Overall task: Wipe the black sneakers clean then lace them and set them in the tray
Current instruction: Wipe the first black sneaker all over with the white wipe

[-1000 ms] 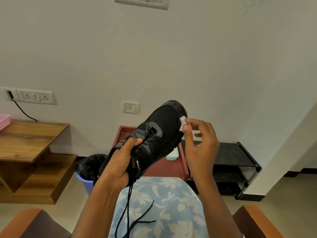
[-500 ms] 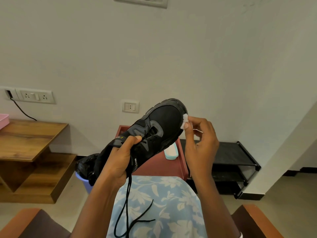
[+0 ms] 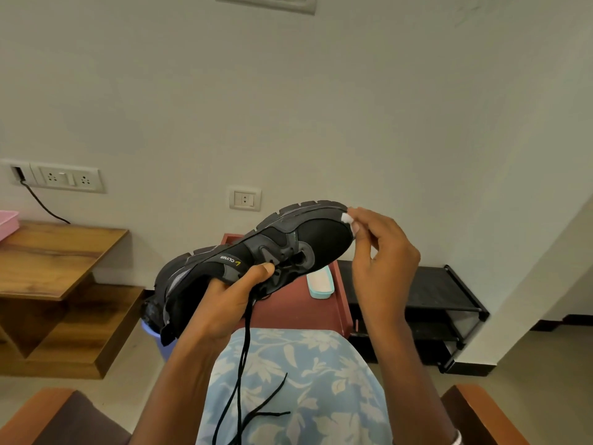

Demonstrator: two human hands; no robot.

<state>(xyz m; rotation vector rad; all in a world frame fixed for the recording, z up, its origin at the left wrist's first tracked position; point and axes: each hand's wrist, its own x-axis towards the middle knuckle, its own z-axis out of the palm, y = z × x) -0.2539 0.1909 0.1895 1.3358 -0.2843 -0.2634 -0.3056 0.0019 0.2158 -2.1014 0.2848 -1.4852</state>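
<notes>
A black sneaker (image 3: 263,255) is held up in front of me, tipped on its side with the sole turned up and away and the toe pointing right. My left hand (image 3: 231,300) grips it at the collar, thumb on the tongue. A loose black lace (image 3: 244,374) hangs from it onto my lap. My right hand (image 3: 382,261) pinches a small white wipe (image 3: 348,219) against the toe edge of the sneaker. A dark red tray (image 3: 295,309) lies on the floor behind the shoe, with a pale blue wipe box (image 3: 320,285) in it.
A black shoe rack (image 3: 426,303) stands at the right by the wall. A wooden table (image 3: 54,258) with a pink tray (image 3: 8,220) is at the left. A blue bin with a black bag (image 3: 154,322) sits behind the heel. Brown armrests (image 3: 481,415) flank my lap.
My left hand has rolled the sneaker so the sole now faces up and the toe sits lower and flatter. My right hand with the wipe followed the toe toward its rim.
</notes>
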